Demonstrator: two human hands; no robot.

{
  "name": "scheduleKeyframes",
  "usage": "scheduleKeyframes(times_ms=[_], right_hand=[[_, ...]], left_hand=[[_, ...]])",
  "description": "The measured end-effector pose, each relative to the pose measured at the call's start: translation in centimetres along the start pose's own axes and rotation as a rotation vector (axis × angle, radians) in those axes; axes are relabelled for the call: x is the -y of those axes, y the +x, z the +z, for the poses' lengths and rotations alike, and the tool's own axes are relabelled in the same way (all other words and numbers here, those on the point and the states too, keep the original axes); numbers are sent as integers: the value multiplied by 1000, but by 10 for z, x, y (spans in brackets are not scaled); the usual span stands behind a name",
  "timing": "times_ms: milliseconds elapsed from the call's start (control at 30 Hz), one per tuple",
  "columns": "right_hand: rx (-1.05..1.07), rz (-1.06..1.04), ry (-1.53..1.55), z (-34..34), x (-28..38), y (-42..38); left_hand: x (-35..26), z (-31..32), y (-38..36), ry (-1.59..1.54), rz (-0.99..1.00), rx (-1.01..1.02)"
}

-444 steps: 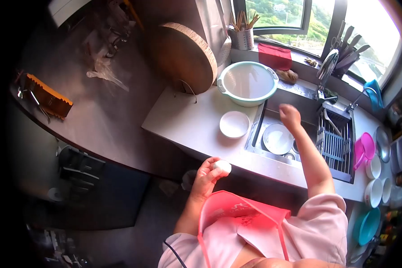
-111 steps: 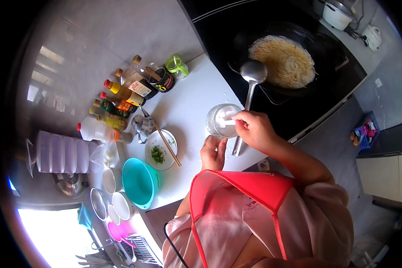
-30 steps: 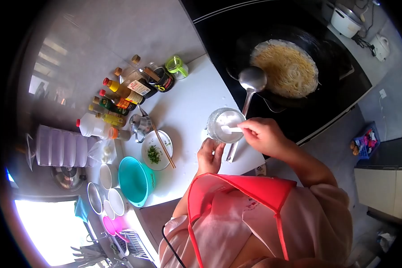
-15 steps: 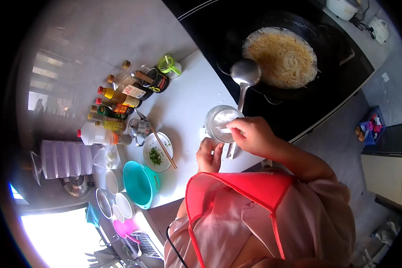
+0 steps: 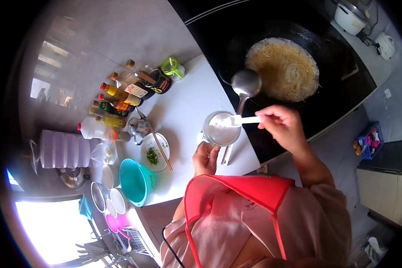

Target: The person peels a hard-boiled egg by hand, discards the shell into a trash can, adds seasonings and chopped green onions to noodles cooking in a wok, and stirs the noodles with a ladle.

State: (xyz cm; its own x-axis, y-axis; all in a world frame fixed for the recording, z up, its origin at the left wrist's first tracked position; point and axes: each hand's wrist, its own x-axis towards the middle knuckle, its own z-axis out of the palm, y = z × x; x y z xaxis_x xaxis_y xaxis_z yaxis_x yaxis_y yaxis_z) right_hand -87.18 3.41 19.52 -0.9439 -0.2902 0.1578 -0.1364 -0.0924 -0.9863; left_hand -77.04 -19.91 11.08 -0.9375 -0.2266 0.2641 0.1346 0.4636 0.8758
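My right hand (image 5: 282,128) pinches the handle of a small white spoon (image 5: 250,119), its scoop over the near rim of a clear jar (image 5: 213,135). White grains fill part of the jar. My left hand (image 5: 205,157) grips the jar at its lower side, with the fingers partly hidden. Behind the jar lies a metal ladle (image 5: 246,83), its bowl over the dark cooktop and its handle running under the jar. A wok (image 5: 311,41) on the cooktop holds noodles (image 5: 283,69) in pale broth.
Seasoning bottles (image 5: 120,96) and a green-lidded jar (image 5: 173,68) line the wall. A plate (image 5: 161,139) with chopped greens and chopsticks (image 5: 161,149) sits left of a metal pot (image 5: 139,127). A teal basin (image 5: 136,182) stands near the counter's edge. Rice cooker (image 5: 349,18) stands at far right.
My right hand has moved right and lifted the white spoon from inside the jar to its rim. My left hand stays on the jar. The view has shifted slightly.
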Motion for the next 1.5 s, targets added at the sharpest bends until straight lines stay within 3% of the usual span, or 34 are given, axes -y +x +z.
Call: scheduleKeyframes(times_ms=[133,200,367,733,833,900,1000,1033,1067,1100,1200,1267,1333,1400,1467,1500], right_hand=[[-132,78,-39,-48,12,10],[-245,46,44,-70,11,21],[-427,-26,-146,-118,-6,56],[-484,13,-131,-148,-24,71],[-439,-7,-76,-132,-15,61],[-240,65,63,-100,-5,46],[112,173,-14,-26,-9,29],[157,152,-30,4,-15,23],[196,0,-62,34,-26,21],[231,-184,-169,54,-45,22],[315,-410,-513,97,-43,31],[287,-238,-561,109,-49,39],[240,-199,-568,126,-71,44],[393,-207,-1047,144,-104,44],[534,-105,-1100,165,-117,37],[535,-155,-1100,171,-129,35]], left_hand=[[-15,6,1,-94,-68,-24],[-21,9,1,-178,-108,-64],[-29,14,-1,-162,-124,-116],[-34,11,-6,-111,-164,-117],[-26,5,-6,-139,-192,-114],[-23,-3,-4,-96,-221,-83],[-12,-8,-2,-225,-234,-84],[-10,-12,-1,-253,-245,-71],[-7,-17,-1,-254,-250,-70],[-4,-22,-1,-308,-285,-65],[10,-38,-6,-401,-331,-85],[25,-50,-10,-474,-336,-144],[45,-63,-15,-479,-355,-154],[60,-74,-18,-388,-365,-212],[73,-80,-17,-381,-369,-244],[82,-81,-17,-375,-358,-248]])
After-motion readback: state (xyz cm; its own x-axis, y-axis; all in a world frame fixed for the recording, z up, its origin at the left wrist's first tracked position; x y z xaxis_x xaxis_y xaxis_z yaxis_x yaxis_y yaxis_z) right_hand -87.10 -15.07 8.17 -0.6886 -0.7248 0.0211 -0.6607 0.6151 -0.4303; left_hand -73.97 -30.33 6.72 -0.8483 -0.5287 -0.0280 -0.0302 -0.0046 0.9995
